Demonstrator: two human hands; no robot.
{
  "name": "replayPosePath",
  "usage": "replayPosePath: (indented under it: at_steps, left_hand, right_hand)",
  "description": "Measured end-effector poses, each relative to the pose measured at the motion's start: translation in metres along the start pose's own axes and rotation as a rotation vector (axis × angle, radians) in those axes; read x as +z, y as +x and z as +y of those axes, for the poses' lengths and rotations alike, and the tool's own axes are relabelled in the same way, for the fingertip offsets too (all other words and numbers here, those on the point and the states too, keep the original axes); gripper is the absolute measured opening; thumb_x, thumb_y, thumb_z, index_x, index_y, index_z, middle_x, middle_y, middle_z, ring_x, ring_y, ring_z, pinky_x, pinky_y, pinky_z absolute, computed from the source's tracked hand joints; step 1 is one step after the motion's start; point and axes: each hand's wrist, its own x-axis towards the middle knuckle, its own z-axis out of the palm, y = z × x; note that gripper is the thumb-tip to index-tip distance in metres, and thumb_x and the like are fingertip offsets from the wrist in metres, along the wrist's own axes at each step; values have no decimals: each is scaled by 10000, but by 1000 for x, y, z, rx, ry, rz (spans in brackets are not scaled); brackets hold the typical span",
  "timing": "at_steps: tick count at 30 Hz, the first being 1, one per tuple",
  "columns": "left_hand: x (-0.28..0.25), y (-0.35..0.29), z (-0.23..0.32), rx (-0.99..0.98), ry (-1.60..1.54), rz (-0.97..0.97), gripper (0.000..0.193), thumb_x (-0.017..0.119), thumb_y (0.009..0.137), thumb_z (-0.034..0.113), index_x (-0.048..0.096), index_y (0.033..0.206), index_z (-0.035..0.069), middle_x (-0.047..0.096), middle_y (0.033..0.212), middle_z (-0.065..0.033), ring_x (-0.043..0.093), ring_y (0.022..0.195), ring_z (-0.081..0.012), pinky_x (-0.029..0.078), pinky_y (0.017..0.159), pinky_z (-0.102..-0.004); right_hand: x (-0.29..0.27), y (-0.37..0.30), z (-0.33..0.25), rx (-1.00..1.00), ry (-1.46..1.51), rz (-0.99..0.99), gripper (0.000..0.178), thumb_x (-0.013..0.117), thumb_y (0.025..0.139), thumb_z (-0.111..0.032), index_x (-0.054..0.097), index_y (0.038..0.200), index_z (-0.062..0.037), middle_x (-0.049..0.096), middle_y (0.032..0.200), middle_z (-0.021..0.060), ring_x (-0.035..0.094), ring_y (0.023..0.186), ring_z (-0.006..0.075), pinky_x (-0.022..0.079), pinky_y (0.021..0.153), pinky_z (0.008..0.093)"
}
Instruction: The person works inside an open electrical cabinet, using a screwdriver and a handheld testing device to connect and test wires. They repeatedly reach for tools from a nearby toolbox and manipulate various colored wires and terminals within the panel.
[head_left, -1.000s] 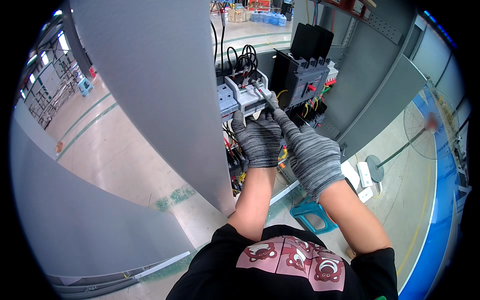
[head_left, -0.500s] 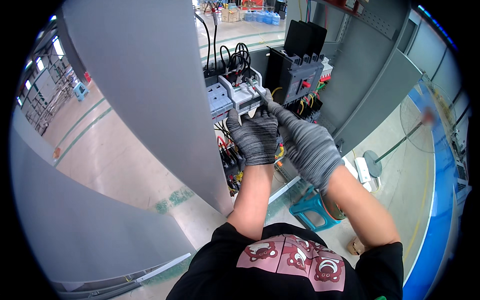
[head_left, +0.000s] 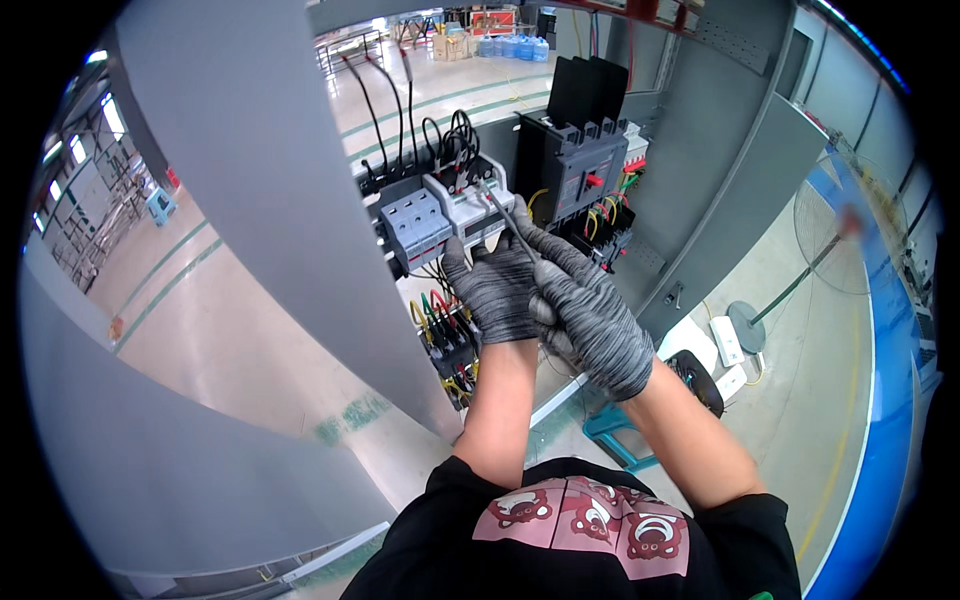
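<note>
In a grey-black knit glove, my right hand (head_left: 590,315) is closed round a screwdriver (head_left: 514,229); its handle is mostly hidden in the palm. The shaft slants up and left to a terminal on a white-and-grey electrical device (head_left: 466,207) with black wires along its top. My left hand (head_left: 497,296), gloved alike, grips the lower edge of that device, the thumb to the left and some fingertips hidden. A grey modular unit (head_left: 416,228) sits just left of the device. To its right is a dark moulded-case circuit breaker (head_left: 588,178) with a red lever.
Grey cabinet panels (head_left: 245,180) flank the work on both sides. Coloured wires and contactors (head_left: 452,355) lie below the devices. A turquoise stool (head_left: 612,437), a black bag (head_left: 695,380) and a stand fan (head_left: 745,325) are on the floor at right.
The view has shifted, showing more of the grey unit and the wires below. My right hand has drawn back and turned, exposing more of the screwdriver shaft. My left hand stays at the device.
</note>
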Motion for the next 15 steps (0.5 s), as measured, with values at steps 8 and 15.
replayPosePath:
  at_steps: [8, 15]
  left_hand:
    - [1, 4, 11, 21, 8, 95, 638, 655, 773, 353, 460, 1278, 15, 496, 1266, -180, 470, 1196, -341, 376, 1059, -456]
    - [3, -2, 8, -30, -34, 18, 655, 666, 769, 329, 445, 1304, 23, 470, 1303, -183, 434, 1241, -359, 356, 1079, -478]
  right_hand:
    - [32, 9, -60, 217, -1587, -63, 602, 471, 892, -22, 333, 1454, -186, 629, 1002, 177, 642, 830, 364, 525, 760, 402]
    - [-7, 3, -13, -194, -895, 19, 453, 477, 946, -147, 428, 1393, -85, 592, 1170, 251, 608, 1019, 382, 485, 898, 381]
